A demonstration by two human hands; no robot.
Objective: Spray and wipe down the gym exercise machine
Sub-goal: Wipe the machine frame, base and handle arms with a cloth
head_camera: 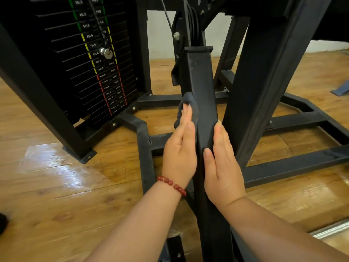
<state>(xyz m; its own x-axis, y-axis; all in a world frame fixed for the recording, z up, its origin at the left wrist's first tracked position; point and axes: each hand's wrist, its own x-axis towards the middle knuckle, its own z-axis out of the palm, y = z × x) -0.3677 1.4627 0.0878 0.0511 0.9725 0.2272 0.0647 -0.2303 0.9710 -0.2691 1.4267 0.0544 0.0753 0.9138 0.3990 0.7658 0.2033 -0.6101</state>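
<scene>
A red bead bracelet (172, 185) circles the wrist of the left hand (179, 154). Its straight fingers (186, 118) press a dark cloth (189, 103) flat against the left face of the machine's black square post (202, 87). The right hand (223, 163) lies open against the post's right side, fingers extended and thumb on the front face. Beyond, the base frame (294, 161) sits on the wooden floor (56, 195). Farther left stands the weight stack (105, 76) with its selector pin (106, 52).
</scene>
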